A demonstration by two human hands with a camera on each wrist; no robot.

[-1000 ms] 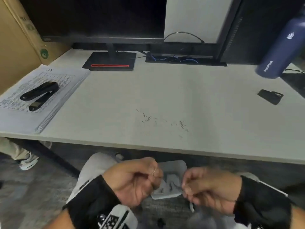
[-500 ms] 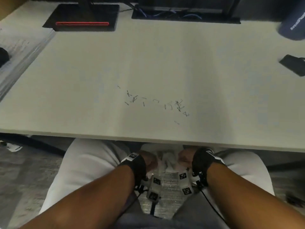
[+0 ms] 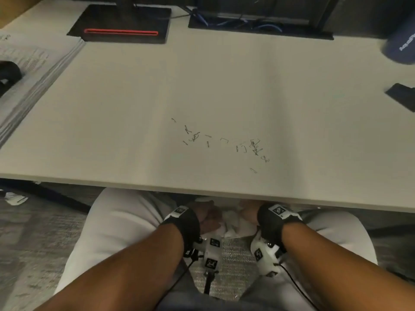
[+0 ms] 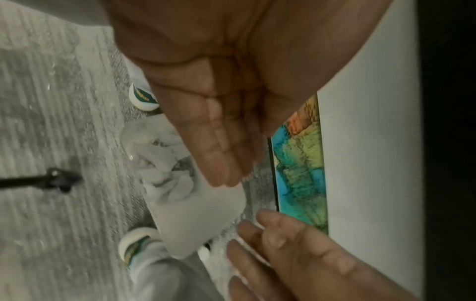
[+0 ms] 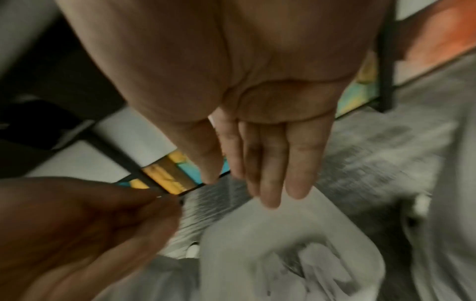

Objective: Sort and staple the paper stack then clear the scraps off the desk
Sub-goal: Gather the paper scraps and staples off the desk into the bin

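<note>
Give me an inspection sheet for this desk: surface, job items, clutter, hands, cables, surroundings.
Surface: desk, pale, middle bare.
Job's things: paper stack at the left edge with a black object on it, cut off by the frame; loose staples scattered near the front edge; white bin of crumpled paper on the floor.
Clutter: bottle and a flat black item at right.
Hands: left hand and right hand below the desk edge over the bin, fingers straight, holding nothing.
Cables: blue ones in the rear slot; wrist-camera leads.
Surroundings: monitor base, carpet.
</note>
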